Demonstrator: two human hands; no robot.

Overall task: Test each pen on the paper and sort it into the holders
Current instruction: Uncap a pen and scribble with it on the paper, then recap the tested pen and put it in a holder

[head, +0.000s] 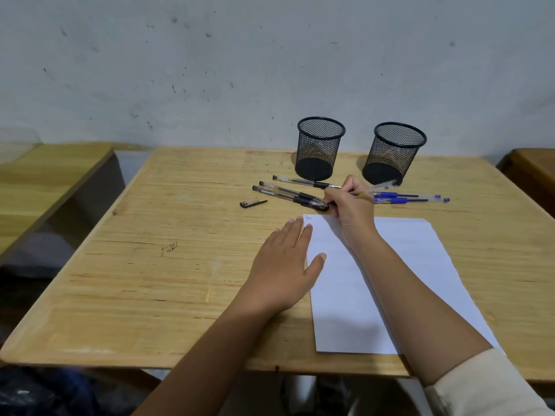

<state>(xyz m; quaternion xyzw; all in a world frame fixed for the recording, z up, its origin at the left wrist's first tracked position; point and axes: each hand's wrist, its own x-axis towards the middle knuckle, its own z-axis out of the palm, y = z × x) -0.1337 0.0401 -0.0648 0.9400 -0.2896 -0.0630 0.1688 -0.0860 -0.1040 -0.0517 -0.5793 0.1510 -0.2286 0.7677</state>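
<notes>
We are sitting at a scuffed wooden bench (186, 265), a white sheet of paper (375, 280) lying in front of us, with a small scribble (307, 217) already marked at its far left corner. Two empty black mesh holders, one to the left (319, 148) and one to the right (393, 153), are standing upright near the wall. Our left hand (285, 265) is lying flat and open, fingers spread, pinning the paper's left edge. Our right hand (350, 205) is closed around a pen (372, 190) in a writing grip, its tip pointing down near the sheet's far edge. Three black gel pens (288, 192) are lying just left of that hand, two blue ones (411, 198) to its right, and a loose black cap (252, 203) is resting apart. We are judging the pens light, stiff and smooth-barrelled, likely to roll; the rubber grip near the tip looks like the surest place to hold.
</notes>
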